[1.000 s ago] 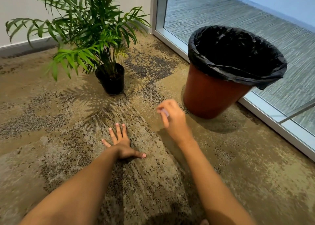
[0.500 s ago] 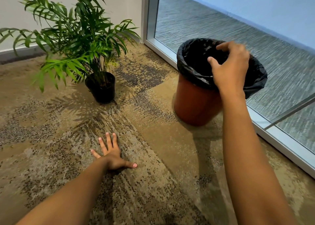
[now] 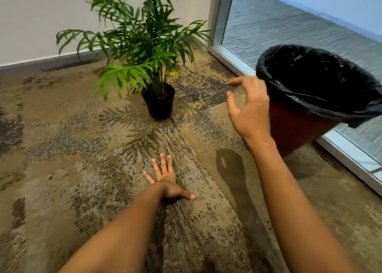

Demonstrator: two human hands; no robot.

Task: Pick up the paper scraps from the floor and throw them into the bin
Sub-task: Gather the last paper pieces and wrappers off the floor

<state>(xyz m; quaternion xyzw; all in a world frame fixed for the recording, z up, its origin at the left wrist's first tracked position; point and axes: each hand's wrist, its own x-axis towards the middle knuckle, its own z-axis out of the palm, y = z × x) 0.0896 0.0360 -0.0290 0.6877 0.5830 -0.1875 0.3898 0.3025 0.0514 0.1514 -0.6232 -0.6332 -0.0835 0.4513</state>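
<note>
Right hand [image 3: 251,109]: raised in the air just left of the bin [image 3: 306,128], back of the hand toward the camera, fingers loosely curved and spread apart, the index finger and thumb extended leftward with a clear gap between their tips. Nothing is seen between the fingers; the hand holds no object and does not appear to touch the bin, though its knuckles overlap the bin's rim in this view and contact there cannot be settled. Left hand [image 3: 168,181]: pressed flat on the carpet [image 3: 62,169], palm down, four fingers straight and fanned forward, thumb stretched out to the right; it grips nothing. Bin: a terracotta-coloured round container standing upright on the carpet, against the metal frame of the glass partition [image 3: 289,35], lined with a black plastic bag [image 3: 330,105] whose edge is folded over the rim all round (the interior reads as uniformly dark, and any contents cannot be made out). No paper scraps can be identified on the mottled brown-and-grey carpet in view. A potted palm [image 3: 144,45] in a small black pot [image 3: 159,105] stands well left of the bin, near the white wall [image 3: 41,14], casting a frond shadow toward the left hand.
</note>
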